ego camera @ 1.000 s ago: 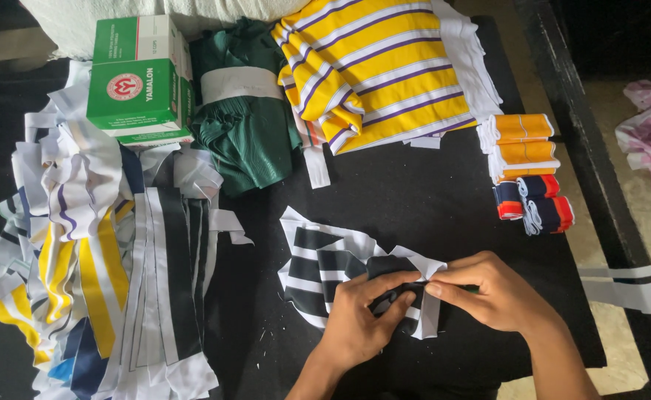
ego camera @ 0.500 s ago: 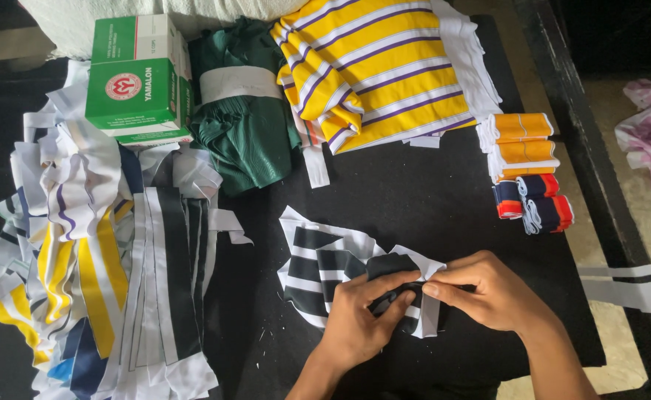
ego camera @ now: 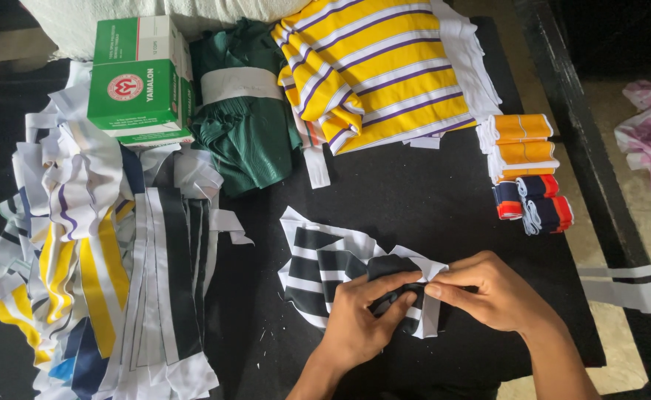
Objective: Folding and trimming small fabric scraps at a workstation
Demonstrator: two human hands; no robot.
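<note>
left hand (ego camera: 358,318) pinching black-white striped fabric (ego camera: 325,267) | right hand (ego camera: 488,290) pinching same | green box (ego camera: 142,85) (closed)

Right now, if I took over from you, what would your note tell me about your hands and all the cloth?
Left hand: fingers pinching the black-and-white striped cloth piece on the black table.
Right hand: pinching the same piece at its white edge, touching the left fingers.
Nearby: pile of striped strips on the left, green box, green fabric, yellow striped fabric, small orange and navy rolls on the right.
Done: one piece in hand, partly folded.
Left: the pile looks untouched.
</note>
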